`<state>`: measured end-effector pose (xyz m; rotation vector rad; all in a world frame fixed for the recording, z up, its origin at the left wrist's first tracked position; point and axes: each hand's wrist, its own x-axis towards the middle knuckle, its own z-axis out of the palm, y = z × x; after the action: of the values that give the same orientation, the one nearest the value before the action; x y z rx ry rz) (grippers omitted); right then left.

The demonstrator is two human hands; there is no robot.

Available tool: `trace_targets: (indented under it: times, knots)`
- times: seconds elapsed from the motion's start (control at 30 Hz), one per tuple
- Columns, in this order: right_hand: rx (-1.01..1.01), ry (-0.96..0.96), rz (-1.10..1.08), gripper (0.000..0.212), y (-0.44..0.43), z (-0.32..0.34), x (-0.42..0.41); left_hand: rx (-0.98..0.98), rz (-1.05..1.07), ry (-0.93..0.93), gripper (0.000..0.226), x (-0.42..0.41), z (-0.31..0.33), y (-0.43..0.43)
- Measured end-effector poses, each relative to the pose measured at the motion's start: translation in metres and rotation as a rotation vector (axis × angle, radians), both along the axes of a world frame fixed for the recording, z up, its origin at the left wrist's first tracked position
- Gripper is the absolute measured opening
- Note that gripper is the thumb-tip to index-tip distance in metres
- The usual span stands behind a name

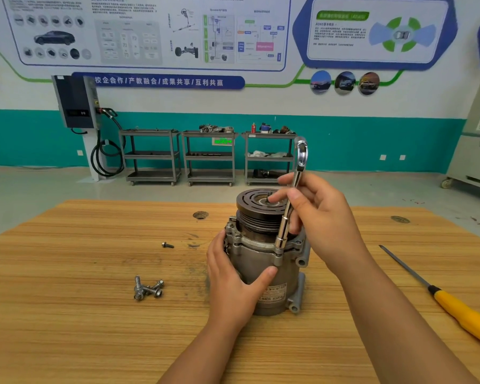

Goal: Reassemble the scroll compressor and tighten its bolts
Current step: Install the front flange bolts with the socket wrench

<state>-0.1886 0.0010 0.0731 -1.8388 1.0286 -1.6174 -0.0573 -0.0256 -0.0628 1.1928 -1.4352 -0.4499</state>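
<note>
At middle of wooden table (pixel 94 328): scroll compressor (pixel 250 259) upright, pulley (pixel 257 202) on top. Left hand (pixel 233 281) wraps housing from left side, thumb across front. Right hand (pixel 322 217) grips shaft of socket wrench (pixel 284 224), held near vertical, socket end seated on housing flange at front. Left of compressor: cluster of loose bolts (pixel 147 289) nearer front edge, single bolt (pixel 167 245) farther back. Yellow-handled tool (pixel 460 311) lies near right edge.

The left hand (pixel 230 286) and right hand (pixel 327 217) are bare, as are both forearms (pixel 399 314); the fingernails (pixel 292 194) are short.
</note>
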Motion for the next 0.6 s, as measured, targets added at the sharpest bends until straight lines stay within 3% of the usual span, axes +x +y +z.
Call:
trace_targets:
  times: [0.27,0.37,0.6]
  knots:
    - [-0.053,0.003,-0.215,0.022,-0.0008,-0.0015,0.0072,-0.005,-0.002,0.003,0.101,-0.0007,-0.0010,0.0002]
    - [-0.002,-0.024,-0.077,0.013,-0.0001,-0.0020,0.0064,-0.008,-0.004,0.000,0.100,-0.0005,-0.0007,0.0000]
    - [0.008,0.018,-0.024,0.026,0.0020,-0.0094,0.0025,-0.003,-0.001,0.004,0.103,0.0001,-0.0007,0.0003]
